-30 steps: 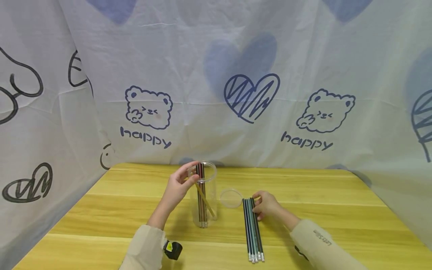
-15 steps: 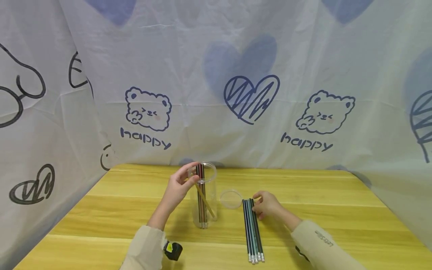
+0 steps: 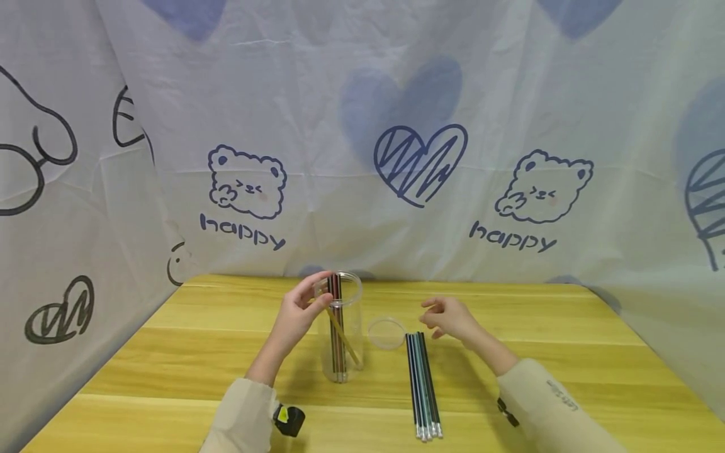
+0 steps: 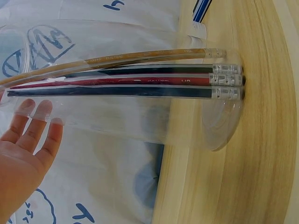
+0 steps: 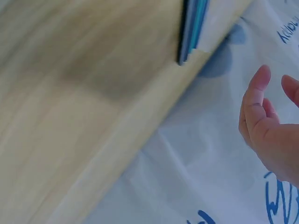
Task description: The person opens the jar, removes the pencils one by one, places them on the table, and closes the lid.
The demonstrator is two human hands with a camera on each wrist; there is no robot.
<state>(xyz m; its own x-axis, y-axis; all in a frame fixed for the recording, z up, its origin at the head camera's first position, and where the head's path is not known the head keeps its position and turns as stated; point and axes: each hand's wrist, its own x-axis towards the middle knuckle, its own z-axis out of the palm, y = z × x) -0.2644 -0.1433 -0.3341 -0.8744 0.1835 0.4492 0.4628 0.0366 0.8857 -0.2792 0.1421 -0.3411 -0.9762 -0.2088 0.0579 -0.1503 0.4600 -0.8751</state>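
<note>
While the left hand (image 3: 297,310) keeps its fingers curled round the rim of the clear jar (image 3: 352,321), pencils (image 4: 140,80) stand inside it. From here I see a round lid (image 3: 387,333) just right of the jar, then a pencil row (image 3: 421,384), which looks released for now: the right hand (image 3: 451,319) has just lifted off it, fingers apart, holding nothing.

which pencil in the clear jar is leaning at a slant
The yellow pencil: it cuts diagonally across the clear jar, while the red pencil and dark pencils stand close together, nearly upright.
</note>
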